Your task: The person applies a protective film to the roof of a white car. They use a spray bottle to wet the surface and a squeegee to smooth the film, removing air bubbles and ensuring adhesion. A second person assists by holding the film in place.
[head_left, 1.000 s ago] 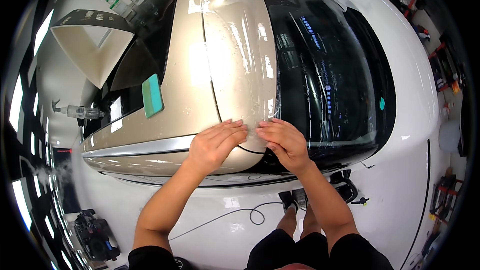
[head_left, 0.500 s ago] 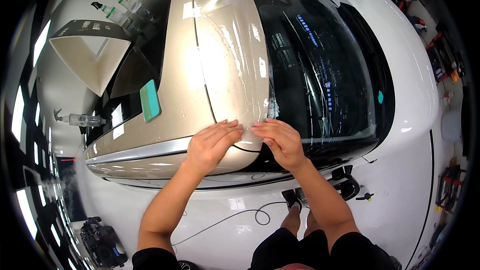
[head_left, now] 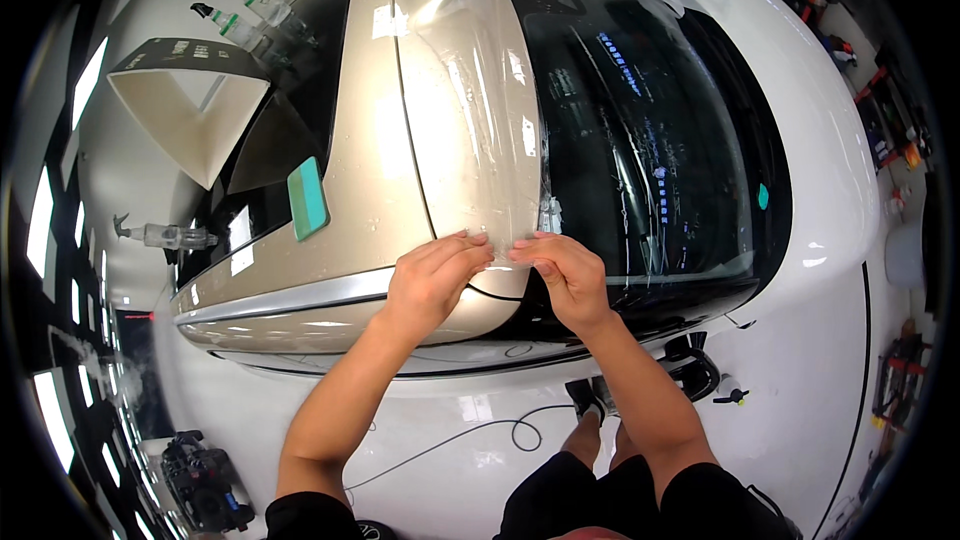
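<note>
A sheet of clear film (head_left: 497,140) lies wrinkled and wet over the gold car panel (head_left: 365,180), reaching toward the dark glass (head_left: 590,170). My left hand (head_left: 437,275) is closed at the film's near end, its fingers bunched on the edge just beside the panel's dark seam. Close to its right, with a small gap between, my right hand (head_left: 565,275) pinches the same end, thumb tucked below the fingers. Between the two hands the film looks pulled slightly up. The exact grip under the fingertips is hidden.
A teal and olive squeegee (head_left: 308,198) rests on the gold panel. On the dark window lie two spray bottles (head_left: 262,2), an open box (head_left: 190,90) and another spray bottle (head_left: 172,236). A hose (head_left: 450,437) and a black machine (head_left: 205,480) are on the floor.
The whole view has shifted slightly, so the car sits a little to the right. My hands stay at the film's near end; the fingertips have lifted a little.
</note>
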